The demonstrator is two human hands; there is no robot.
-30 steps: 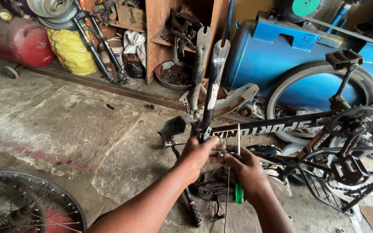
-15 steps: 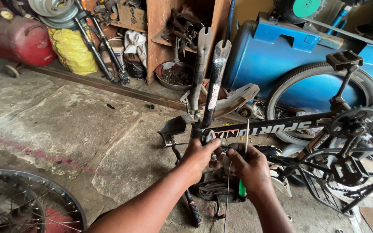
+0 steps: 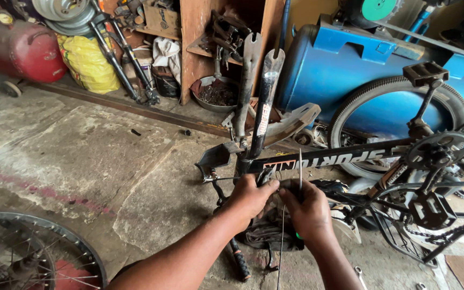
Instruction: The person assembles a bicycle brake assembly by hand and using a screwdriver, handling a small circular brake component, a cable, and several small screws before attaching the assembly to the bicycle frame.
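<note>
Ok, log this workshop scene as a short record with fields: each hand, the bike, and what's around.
left hand: gripping by the head of the upside-down bicycle frame
right hand: holding a thin metal rod upright, green handle below
fork: pointing up, no wheel
chainring: and pedal at right
loose wheel: on floor, lower left
blue tank: behind bike
floor: concrete
</note>
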